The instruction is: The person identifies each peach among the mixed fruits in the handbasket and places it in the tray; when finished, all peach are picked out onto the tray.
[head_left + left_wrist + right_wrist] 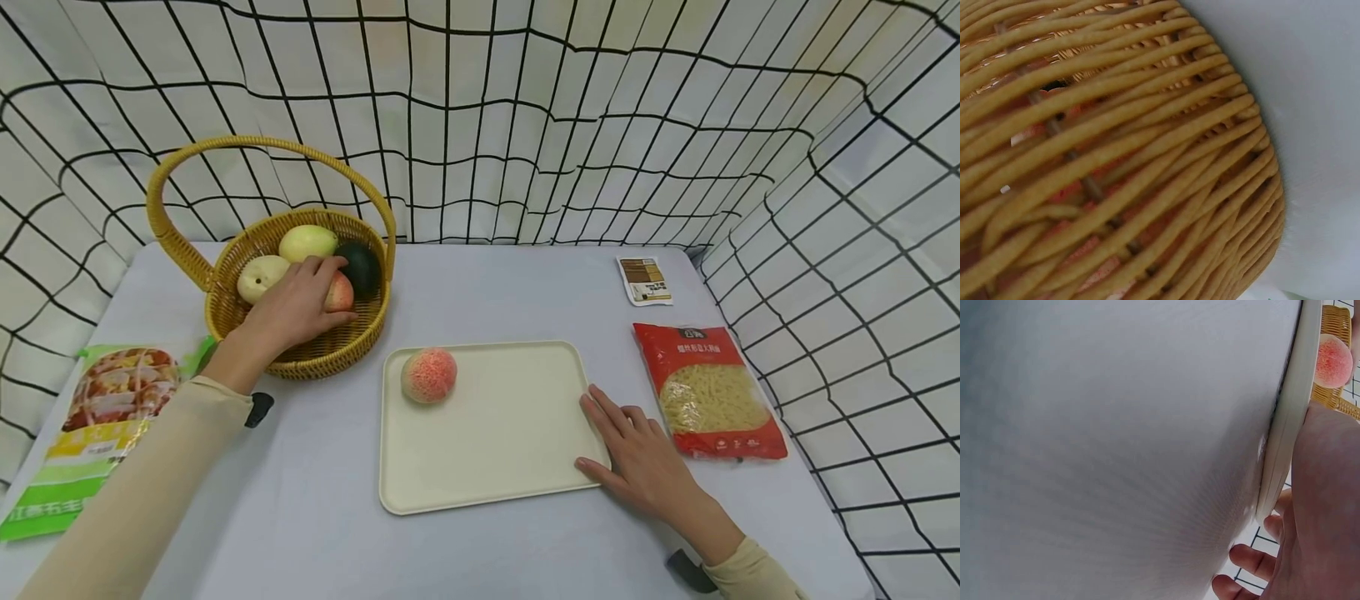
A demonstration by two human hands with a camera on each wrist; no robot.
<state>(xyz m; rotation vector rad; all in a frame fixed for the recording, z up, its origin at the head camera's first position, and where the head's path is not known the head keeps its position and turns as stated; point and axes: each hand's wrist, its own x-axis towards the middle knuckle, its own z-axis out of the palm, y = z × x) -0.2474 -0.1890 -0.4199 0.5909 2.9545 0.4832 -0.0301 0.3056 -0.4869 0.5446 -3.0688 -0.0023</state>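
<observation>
Head view bright; soft shadows on tablecloth (495, 292); wrist views dimmer

One worktop (495, 300) carries one basket (322, 367) at far left, one tray (502, 450) in the middle, two bags, one at left (112, 400) and one at right (712, 396), and one sachet (644, 282) at far right. Five fruits show: one peach (429, 375) on the tray and four in the basket, namely two pale fruits (258, 279) (308, 242), one dark fruit (362, 268) and one reddish fruit (342, 293). Two hands, left (300, 302) and right (641, 458), are in view.
</observation>
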